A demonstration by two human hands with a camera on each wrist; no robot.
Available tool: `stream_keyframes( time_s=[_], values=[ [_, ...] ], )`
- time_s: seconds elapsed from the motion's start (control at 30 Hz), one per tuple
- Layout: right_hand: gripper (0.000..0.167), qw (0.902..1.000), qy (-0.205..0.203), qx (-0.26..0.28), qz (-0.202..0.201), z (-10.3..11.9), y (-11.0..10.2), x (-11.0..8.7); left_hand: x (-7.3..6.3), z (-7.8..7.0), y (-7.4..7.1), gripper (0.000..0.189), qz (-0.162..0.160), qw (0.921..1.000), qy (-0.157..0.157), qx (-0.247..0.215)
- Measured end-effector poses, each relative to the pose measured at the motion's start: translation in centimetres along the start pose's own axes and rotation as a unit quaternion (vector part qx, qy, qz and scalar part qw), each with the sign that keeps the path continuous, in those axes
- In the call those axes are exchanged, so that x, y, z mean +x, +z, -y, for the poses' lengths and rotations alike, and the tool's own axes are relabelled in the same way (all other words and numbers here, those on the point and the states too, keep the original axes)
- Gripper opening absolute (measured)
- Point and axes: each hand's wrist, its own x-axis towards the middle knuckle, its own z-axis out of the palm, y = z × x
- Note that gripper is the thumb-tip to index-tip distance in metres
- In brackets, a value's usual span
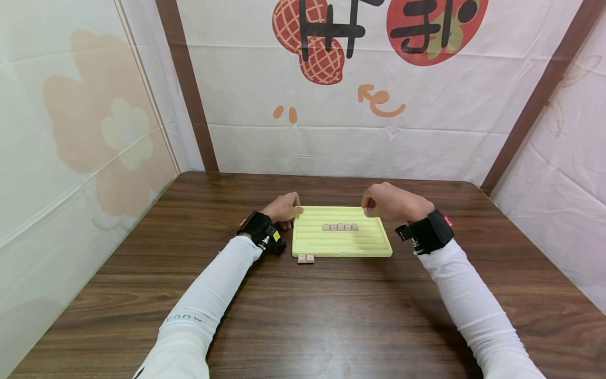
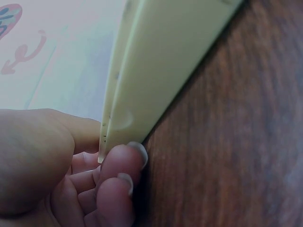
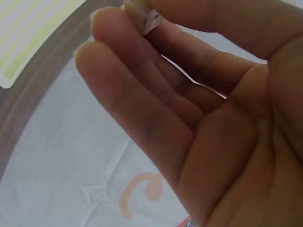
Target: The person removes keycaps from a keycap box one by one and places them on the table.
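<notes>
A pale yellow ridged tray (image 1: 341,247) lies on the table, with a short row of beige keycaps (image 1: 340,227) across its middle. My left hand (image 1: 283,208) grips the tray's far left corner. In the left wrist view the thumb (image 2: 87,135) is at the rim and curled fingers (image 2: 120,163) lie against the side wall (image 2: 151,71). Above the tray's far right corner, my right hand (image 1: 396,202) pinches a small pale keycap (image 3: 144,18) between thumb and fingertips. In the right wrist view that keycap is partly hidden by the fingers.
Two more keycaps (image 1: 305,259) sit side by side on the brown wooden table (image 1: 331,316), just in front of the tray's near left edge. Printed white cloth (image 1: 331,147) hangs behind the table and at both sides. Each wrist wears a black camera strap.
</notes>
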Motion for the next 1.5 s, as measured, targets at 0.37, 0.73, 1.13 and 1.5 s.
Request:
stream_keyframes(
  time_s=[0.37, 0.73, 1.13, 1.5],
  values=[
    [0.012, 0.9995, -0.021, -0.015, -0.016, 1.8, -1.1, -1.2, -0.1, 0.0, 0.1, 0.017, 0.000, 1.0000, 0.000, -0.002],
    [0.013, 0.9997, -0.022, -0.008, -0.010, 3.1, -1.9, -2.2, 0.1, 0.1, -0.2, 0.018, -0.001, 1.0000, -0.002, -0.005],
    [0.012, 0.9987, -0.045, -0.011, -0.022, 4.3, -2.1, -2.8, 0.9, 0.6, -0.1, 0.017, 0.002, 1.0000, -0.009, -0.002],
    [0.013, 0.9980, -0.054, -0.017, -0.027, 4.9, -1.8, -2.7, 0.8, 0.4, -0.1, 0.018, 0.003, 0.9998, -0.017, -0.003]
  ],
)
